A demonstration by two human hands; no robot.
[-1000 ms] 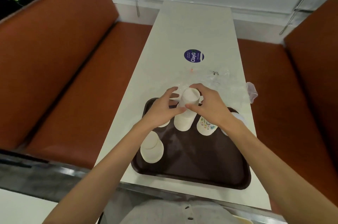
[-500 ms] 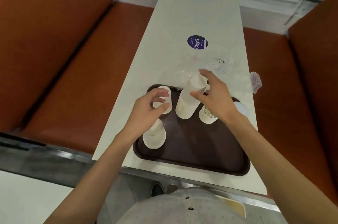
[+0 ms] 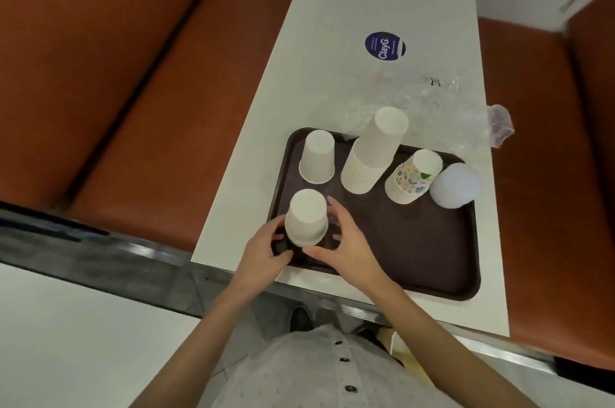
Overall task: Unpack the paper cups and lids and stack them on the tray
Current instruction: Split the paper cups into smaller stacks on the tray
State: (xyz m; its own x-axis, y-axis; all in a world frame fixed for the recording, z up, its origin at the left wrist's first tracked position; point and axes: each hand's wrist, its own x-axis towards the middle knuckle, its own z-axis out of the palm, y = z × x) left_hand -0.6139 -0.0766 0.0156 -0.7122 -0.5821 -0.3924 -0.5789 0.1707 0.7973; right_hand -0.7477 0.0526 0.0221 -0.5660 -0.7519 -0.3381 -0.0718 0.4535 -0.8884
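A dark brown tray (image 3: pixel 399 241) lies on the white table (image 3: pixel 366 1). On it, upside down, stand a single white cup (image 3: pixel 316 158), a tall stack of white cups (image 3: pixel 372 154), a stack of patterned cups (image 3: pixel 412 178) and a translucent stack of lids (image 3: pixel 454 186). A short stack of white cups (image 3: pixel 306 217) stands at the tray's near left corner. My left hand (image 3: pixel 266 247) curls against its base from the left. My right hand (image 3: pixel 342 241) cups its right side, fingers spread, a thin gap showing.
Crumpled clear plastic wrapping (image 3: pixel 422 101) lies on the table just beyond the tray, reaching the right edge. A round blue sticker (image 3: pixel 385 45) is farther up. Orange-brown bench seats (image 3: pixel 166 91) flank the table. A metal rail (image 3: pixel 133 254) runs along the near edge.
My right hand left the top of the tall stack and came down to the short stack at the near left. My left hand dropped there too. The camera tilted further down.
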